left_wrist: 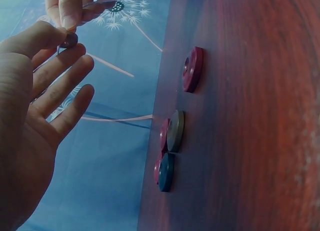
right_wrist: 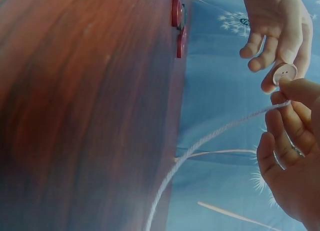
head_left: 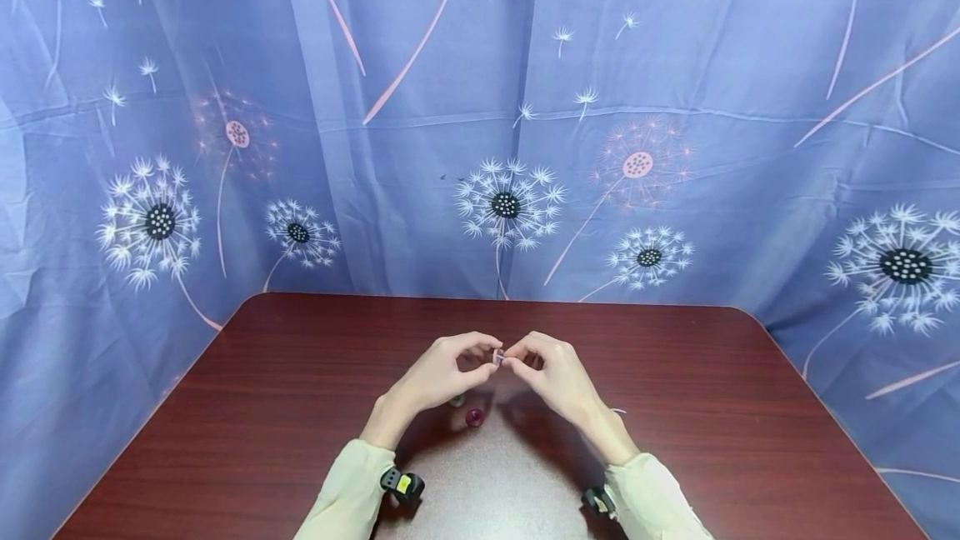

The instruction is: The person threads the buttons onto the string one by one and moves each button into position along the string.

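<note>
Pinching button (right_wrist: 285,72) left, cord (right_wrist: 186,156) right: hands (head_left: 441,372) (head_left: 557,375) well apart from the table's side edges (head_left: 820,407)

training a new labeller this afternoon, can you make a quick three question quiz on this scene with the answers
1. True or false: the left hand pinches a button.

2. In the left wrist view, what colour is the lone button on the table, apart from the cluster of buttons?
A) teal
B) red
C) yellow

3. Fill in: the right hand holds a pale ____.

Key:
1. True
2. B
3. cord
</note>
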The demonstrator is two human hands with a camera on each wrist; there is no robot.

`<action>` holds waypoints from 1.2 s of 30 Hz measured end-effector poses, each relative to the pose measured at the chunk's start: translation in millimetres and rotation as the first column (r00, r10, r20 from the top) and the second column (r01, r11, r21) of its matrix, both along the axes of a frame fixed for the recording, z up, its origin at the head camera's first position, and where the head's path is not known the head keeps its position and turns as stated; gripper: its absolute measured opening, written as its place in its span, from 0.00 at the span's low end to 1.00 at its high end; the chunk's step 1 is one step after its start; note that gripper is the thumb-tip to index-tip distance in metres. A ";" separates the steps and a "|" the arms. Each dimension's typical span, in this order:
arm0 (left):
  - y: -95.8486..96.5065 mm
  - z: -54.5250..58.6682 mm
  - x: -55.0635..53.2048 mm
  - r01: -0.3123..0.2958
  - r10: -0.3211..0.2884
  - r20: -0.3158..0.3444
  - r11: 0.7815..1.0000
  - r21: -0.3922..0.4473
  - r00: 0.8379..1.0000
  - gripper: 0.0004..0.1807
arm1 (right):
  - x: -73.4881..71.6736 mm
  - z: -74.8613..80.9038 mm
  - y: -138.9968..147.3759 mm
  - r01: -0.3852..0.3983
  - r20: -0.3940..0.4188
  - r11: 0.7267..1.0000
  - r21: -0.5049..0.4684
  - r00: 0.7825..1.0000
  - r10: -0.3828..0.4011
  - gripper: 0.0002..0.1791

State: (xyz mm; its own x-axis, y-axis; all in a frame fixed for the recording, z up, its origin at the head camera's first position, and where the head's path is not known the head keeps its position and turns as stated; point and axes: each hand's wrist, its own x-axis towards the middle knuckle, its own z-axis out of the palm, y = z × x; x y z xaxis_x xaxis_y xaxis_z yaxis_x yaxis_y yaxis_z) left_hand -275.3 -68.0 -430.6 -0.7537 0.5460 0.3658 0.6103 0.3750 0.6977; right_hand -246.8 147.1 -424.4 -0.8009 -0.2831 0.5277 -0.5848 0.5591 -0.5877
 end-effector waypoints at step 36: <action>2.3 -2.7 -0.1 -0.065 0.064 0.018 0.996 0.063 0.998 0.16 | 0.1 -2.2 -0.4 -0.105 -0.018 0.994 0.035 0.994 0.106 0.08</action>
State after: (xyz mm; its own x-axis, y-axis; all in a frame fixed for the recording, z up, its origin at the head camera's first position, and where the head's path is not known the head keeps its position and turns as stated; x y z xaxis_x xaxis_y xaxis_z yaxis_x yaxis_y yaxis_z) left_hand -275.4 -65.7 -433.3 -0.7927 0.4719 0.3859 0.5747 0.3677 0.7311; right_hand -246.7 146.7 -426.6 -0.7551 -0.3831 0.5320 -0.6529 0.5129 -0.5574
